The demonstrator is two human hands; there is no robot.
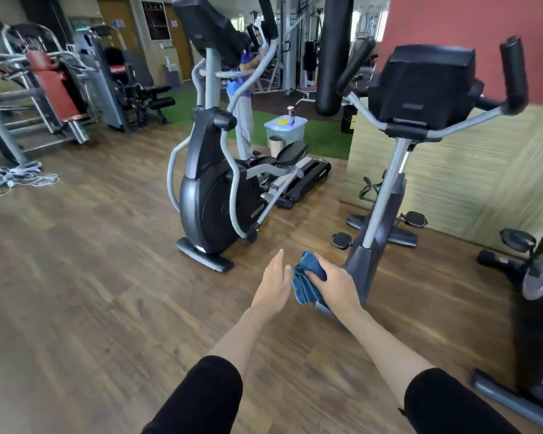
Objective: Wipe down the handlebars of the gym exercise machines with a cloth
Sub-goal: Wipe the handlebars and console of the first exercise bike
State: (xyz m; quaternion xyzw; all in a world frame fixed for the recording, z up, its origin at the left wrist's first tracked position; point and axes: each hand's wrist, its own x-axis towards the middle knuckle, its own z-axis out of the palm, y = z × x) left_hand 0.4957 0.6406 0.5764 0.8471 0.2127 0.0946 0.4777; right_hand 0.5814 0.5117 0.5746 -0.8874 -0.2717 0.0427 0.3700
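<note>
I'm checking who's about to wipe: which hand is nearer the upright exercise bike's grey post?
Right. The right hand, gripping the bunched blue cloth, sits beside the upright exercise bike's grey post; the open left hand is farther left.

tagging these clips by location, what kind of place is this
Almost certainly an indoor gym. An elliptical trainer and an exercise bike stand on the wood floor, with a weight machine at the back left and a punching bag hanging between them.
</note>
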